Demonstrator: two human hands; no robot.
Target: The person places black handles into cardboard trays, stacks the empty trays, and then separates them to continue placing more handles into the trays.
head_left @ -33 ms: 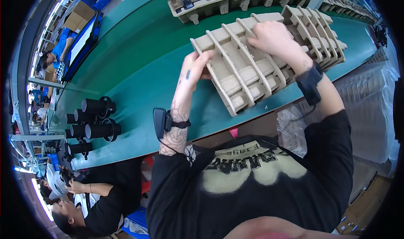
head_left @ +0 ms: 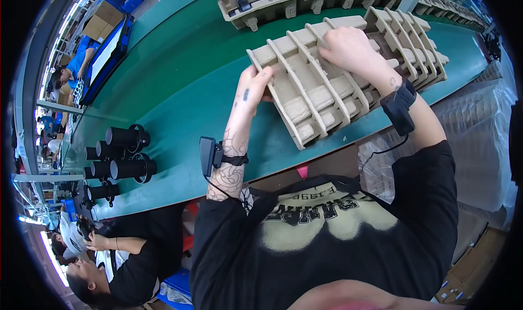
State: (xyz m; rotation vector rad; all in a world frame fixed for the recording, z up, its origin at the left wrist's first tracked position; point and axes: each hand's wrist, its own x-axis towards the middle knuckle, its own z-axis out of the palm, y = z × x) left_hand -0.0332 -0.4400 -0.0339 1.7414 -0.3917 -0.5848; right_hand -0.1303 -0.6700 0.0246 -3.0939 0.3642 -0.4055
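Note:
Across the green workbench in front of me sits a row of tan moulded-pulp trays (head_left: 297, 111), standing on edge with their ribs upright. My left hand (head_left: 255, 84) grips the left end tray's rim, thumb over its face and fingers hidden behind. Among the ribs near the far side, my right hand (head_left: 351, 49) is closed over a tray, its fingertips largely hidden. Just right of that hand, another group of the same pulp trays (head_left: 409, 51) stands packed close together.
Pulp trays holding black parts (head_left: 261, 7) line the bench's far side. Several black cylindrical housings (head_left: 128, 169) lie at the left. A plastic-wrapped stack (head_left: 471, 141) stands at the right, below the bench edge. A seated co-worker (head_left: 117, 272) is at lower left.

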